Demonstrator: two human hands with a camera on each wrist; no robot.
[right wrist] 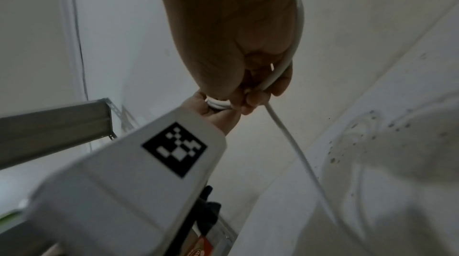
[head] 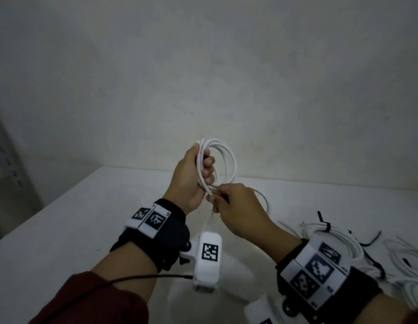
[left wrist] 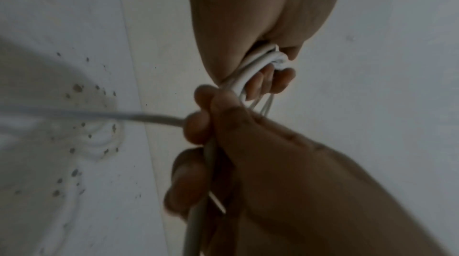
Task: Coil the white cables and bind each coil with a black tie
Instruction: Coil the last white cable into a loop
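Centre of the head view, the left hand [head: 191, 176] is gripping a white cable coil [head: 223, 160] upright above the desk [head: 63, 230], fingers curled round the bundled loops. Just below it, the right hand [head: 238, 206] is pinching the cable's loose strand [right wrist: 293, 142] at the base of the coil, touching the left hand's heel. At the lower right of the frame, more white cables [head: 343, 239] are lying on the desk with a black tie [head: 323, 222] round one bundle.

Bare workroom, likely a lab: my white table [head: 63, 230] against a plain wall [head: 203, 66], metal shelving [right wrist: 57, 122] at left.
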